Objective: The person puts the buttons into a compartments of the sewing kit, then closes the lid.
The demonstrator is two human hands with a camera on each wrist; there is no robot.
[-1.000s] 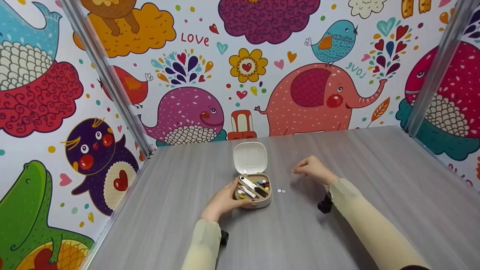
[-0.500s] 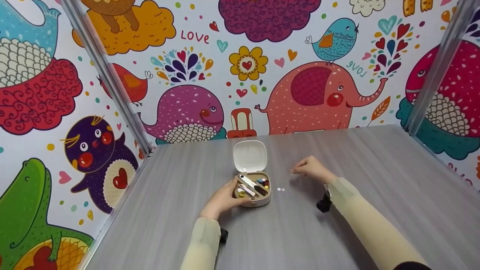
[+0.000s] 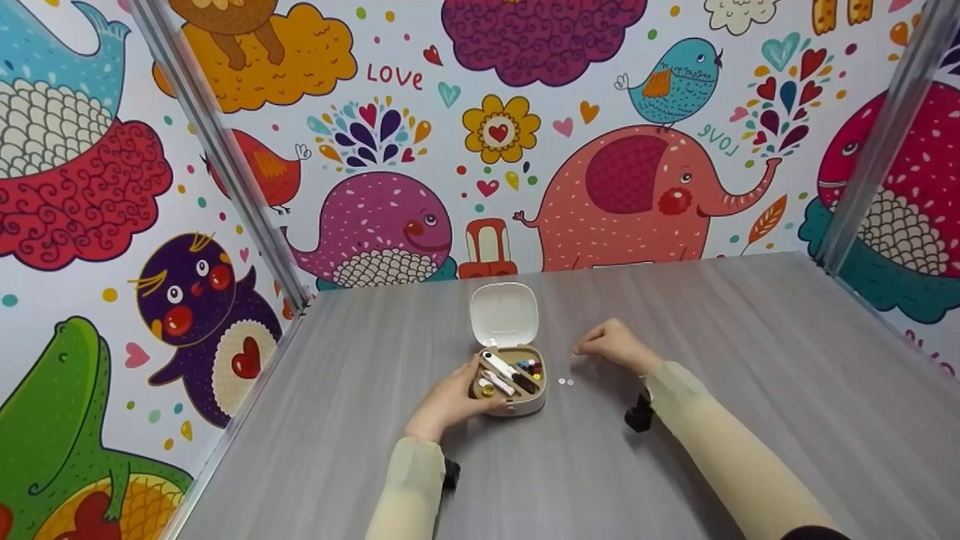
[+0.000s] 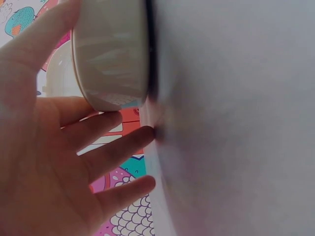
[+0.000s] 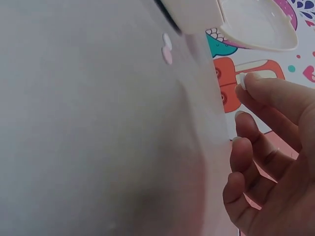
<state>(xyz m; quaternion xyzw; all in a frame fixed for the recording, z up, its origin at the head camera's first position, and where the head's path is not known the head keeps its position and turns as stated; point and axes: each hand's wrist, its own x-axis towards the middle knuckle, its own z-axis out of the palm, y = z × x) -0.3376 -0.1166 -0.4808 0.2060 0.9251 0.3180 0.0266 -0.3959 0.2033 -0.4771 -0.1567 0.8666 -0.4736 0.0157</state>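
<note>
My left hand (image 3: 448, 401) grips a small cream sewing kit box (image 3: 529, 405), thumb at the front and index finger round its left side. In the left wrist view the other fingers (image 4: 118, 152) spread below the box wall. The white lid (image 3: 504, 315) stands raised. Inside lie a white-and-black tool (image 3: 508, 371), a slim pinkish tool, a gold-coloured piece and several small coloured pieces (image 3: 529, 367). To the right of the box, my right hand (image 3: 619, 346) pinches a small white button (image 5: 243, 80) between thumb and index finger, above the table.
Two small flat buttons (image 5: 167, 48), whitish and pinkish, lie on the grey table (image 3: 360, 360) between the box and my right hand. Printed cartoon walls (image 3: 487, 150) close off the back and sides, with metal posts (image 3: 225, 157) at the corners.
My right hand has moved slightly left, closer to the box, still pinching the button. The left hand and the box stay in place.
</note>
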